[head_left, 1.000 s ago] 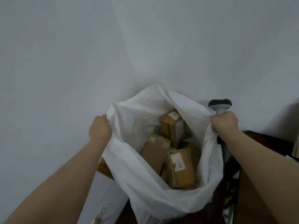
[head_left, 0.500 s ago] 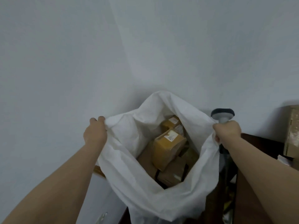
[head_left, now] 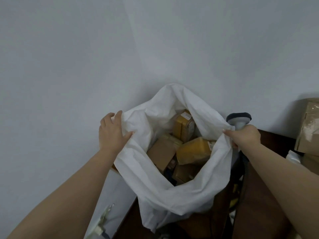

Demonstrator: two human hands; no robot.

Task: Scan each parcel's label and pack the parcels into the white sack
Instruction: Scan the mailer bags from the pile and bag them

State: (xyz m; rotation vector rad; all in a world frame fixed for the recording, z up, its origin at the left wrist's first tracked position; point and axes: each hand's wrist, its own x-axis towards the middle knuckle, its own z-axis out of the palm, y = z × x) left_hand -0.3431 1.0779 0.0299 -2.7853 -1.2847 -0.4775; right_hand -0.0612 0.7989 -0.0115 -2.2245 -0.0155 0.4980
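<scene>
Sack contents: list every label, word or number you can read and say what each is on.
Nothing can be read.
Label on the upright parcel at the back of the sack: white, print too blurred.
Label on the yellow parcel: half hidden by the sack's rim, dark marks unreadable.
Boxes at the right edge: no text visible.

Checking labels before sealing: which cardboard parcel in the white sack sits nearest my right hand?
The yellow-taped parcel lying beneath the right hand; the others sit farther left or back.
</scene>
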